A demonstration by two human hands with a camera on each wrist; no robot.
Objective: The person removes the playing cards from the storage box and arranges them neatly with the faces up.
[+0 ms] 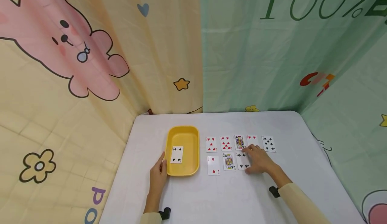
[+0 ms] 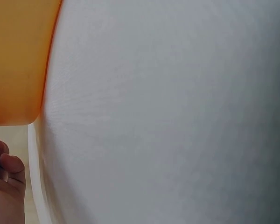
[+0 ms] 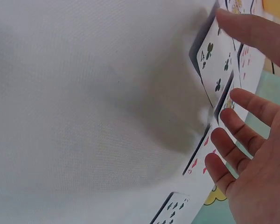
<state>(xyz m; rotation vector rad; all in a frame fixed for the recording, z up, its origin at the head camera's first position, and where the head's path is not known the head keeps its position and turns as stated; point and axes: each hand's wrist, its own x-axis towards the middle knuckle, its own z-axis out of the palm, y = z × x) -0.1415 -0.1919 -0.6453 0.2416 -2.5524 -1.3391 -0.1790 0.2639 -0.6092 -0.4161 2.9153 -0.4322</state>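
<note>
My left hand (image 1: 158, 173) holds the left rim of a yellow tray (image 1: 193, 150), thumb at the edge. In the left wrist view its curled fingers (image 2: 11, 169) show beside the tray wall. A black-suit card (image 1: 176, 154) lies face up inside the tray. Over the right part of the cards, my right hand (image 1: 259, 159) is spread above a four of clubs (image 1: 241, 161). The right wrist view shows the thumb at one end of this four of clubs (image 3: 216, 70), the other fingers straight and apart.
Beside the four of clubs lie a king (image 1: 229, 162) and a two of hearts (image 1: 213, 165). Several more face-up cards form a back row, including a black-suit card (image 1: 268, 144) at its right end. Printed curtains (image 1: 169, 49) hang behind the white table (image 1: 193, 200).
</note>
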